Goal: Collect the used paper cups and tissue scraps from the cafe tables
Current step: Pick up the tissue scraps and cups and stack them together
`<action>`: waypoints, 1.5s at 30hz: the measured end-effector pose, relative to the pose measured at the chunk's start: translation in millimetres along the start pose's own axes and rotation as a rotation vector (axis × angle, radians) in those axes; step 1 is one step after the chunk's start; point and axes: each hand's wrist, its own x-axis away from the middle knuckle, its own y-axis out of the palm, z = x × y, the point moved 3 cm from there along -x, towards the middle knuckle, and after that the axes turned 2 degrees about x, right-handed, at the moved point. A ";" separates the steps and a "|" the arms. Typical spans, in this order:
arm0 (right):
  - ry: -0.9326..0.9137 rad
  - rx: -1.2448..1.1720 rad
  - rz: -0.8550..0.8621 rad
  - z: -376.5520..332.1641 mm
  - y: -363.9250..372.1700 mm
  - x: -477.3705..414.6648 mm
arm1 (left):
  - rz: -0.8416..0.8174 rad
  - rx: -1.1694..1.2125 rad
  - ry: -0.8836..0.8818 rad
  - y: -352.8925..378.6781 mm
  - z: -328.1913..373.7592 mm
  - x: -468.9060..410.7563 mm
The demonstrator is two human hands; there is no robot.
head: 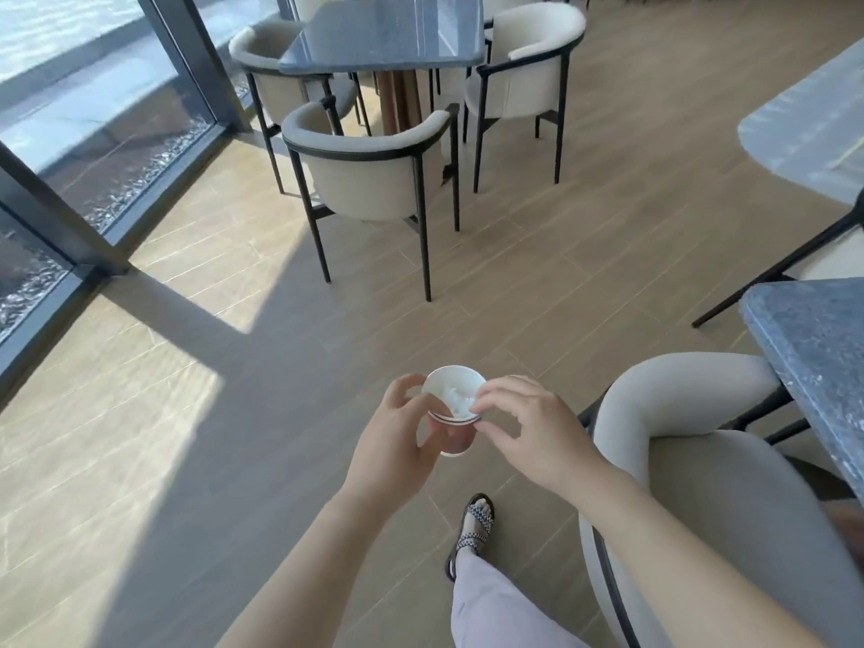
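Bare forearms reach forward over the wooden floor [262, 413]. Left hand [392, 441] grips a white paper cup [449, 383] round its side, held upright in the air, and a crumpled tissue scrap [457, 400] lies inside it. Right hand [533, 432] pinches the cup's near rim between fingertips and thumb. A beige armchair [678, 413] stands just right, beside a dark stone table [813, 348].
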 end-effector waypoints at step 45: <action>0.909 0.188 0.863 373.1 -275.8 -252.7 | -0.844 0.115 0.957 279.1 236.7 -639.0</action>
